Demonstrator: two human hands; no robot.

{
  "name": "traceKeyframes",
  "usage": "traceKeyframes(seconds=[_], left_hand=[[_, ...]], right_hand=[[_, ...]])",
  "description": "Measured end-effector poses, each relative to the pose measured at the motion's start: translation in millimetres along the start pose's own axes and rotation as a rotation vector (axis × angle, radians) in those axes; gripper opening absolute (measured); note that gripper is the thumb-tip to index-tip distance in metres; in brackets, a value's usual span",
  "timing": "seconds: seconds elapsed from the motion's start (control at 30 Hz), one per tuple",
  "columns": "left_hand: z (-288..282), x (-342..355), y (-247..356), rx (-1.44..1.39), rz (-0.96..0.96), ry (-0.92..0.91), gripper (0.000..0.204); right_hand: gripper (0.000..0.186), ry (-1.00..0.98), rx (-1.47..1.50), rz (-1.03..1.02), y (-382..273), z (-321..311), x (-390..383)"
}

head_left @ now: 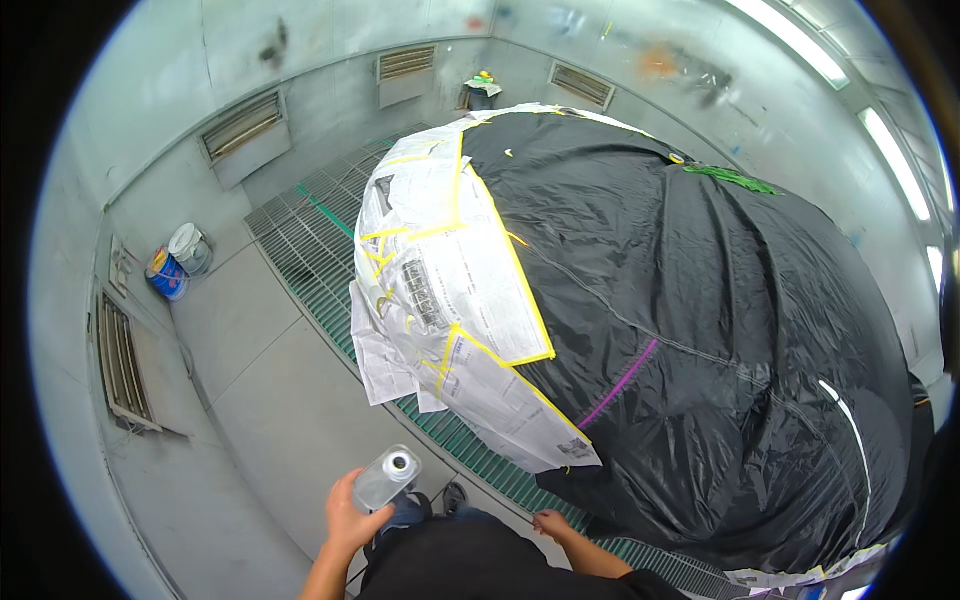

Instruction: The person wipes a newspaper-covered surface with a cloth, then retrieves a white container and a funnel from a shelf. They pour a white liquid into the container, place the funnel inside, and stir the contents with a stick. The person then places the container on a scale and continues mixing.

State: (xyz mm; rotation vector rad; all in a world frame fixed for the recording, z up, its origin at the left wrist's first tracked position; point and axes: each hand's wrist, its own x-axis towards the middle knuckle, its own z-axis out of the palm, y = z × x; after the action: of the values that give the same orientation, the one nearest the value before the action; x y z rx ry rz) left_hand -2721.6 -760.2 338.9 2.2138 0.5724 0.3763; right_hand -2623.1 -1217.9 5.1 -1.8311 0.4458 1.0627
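Note:
My left hand (348,515) grips a translucent grey container (383,482) with a round metal spout, held up at the lower middle of the head view. My right hand (550,525) hangs at waist height near the covered vehicle's lower edge, fingers loosely bent and apart, with nothing visible in them. Beside me, the vehicle is draped in black plastic sheeting (720,290), with white paper (430,260) fixed along its left part by yellow tape. A purple tape strip (617,383) crosses the plastic, and a green piece (730,178) lies near the top.
Metal grating (300,240) runs along the vehicle's left side, beside a grey tiled floor (240,400). Buckets (188,248) stand by the left wall, below and beside vents (240,130). A dark bin (480,95) stands at the back wall (500,55).

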Motion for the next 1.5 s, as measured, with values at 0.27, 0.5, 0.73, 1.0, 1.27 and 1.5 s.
traceKeyframes(seconds=[0.27, 0.5, 0.73, 1.0, 1.27, 1.5], left_hand=[[6.5, 125.4, -24.9, -0.065, 0.245, -0.346, 0.073], [7.6, 218.7, -44.6, -0.231, 0.523, -0.610, 0.074], [-26.1, 230.4, -72.9, -0.388, 0.518, -0.519, 0.069], [-27.4, 233.1, -98.7, -0.330, 0.482, -0.611, 0.066], [-0.3, 195.7, -46.9, -0.260, 0.565, -0.878, 0.066], [81.0, 97.2, 39.8, -0.298, 0.497, -1.153, 0.075]], right_hand=[[0.023, 0.176, 0.293, 0.187, -9.5, 45.0, -47.0], [0.025, 0.185, 0.147, 0.253, -36.0, 142.0, -70.5], [0.029, 0.151, -0.033, 0.080, -193.8, 209.3, -47.1], [0.033, 0.210, 0.000, -0.011, -158.1, 203.1, -80.1], [0.039, 0.412, 0.519, 0.029, -81.3, 241.5, -164.6], [0.023, 0.758, 0.947, 0.188, 146.0, 317.5, -244.0]])
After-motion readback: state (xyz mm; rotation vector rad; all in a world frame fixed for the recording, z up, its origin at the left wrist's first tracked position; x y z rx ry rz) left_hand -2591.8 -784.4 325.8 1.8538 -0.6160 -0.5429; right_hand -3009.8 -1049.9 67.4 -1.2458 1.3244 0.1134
